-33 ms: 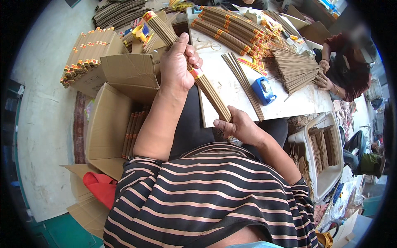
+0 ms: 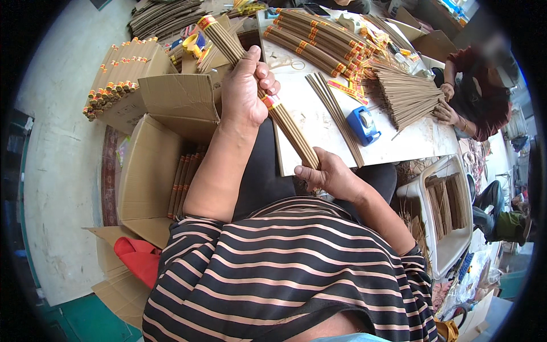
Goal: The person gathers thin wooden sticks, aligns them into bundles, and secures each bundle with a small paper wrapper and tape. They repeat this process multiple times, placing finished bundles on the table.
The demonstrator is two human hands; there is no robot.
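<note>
A bundle of brown incense sticks [image 2: 293,132], with a red and yellow band at its far end and another near its middle, slants over the table's near left edge. Wrapped round its upper part is my left hand [image 2: 246,91], fingers closed. My right hand [image 2: 330,174] grips the bundle's near end between thumb and fingers. On the white table [image 2: 296,94], a few loose incense sticks [image 2: 335,117] lie to the right of the bundle. Beside them stands a blue tape dispenser [image 2: 363,126], with red and yellow paper strips [image 2: 346,90] just beyond it.
Banded bundles [image 2: 310,48] are piled at the table's far side. A co-worker's hands [image 2: 447,112] touch a fanned heap of sticks [image 2: 405,97]. Left of me, an open cardboard box [image 2: 139,176] holds bundles; more bundles [image 2: 122,68] are stacked beyond. A white tub [image 2: 440,259] of sticks stands right.
</note>
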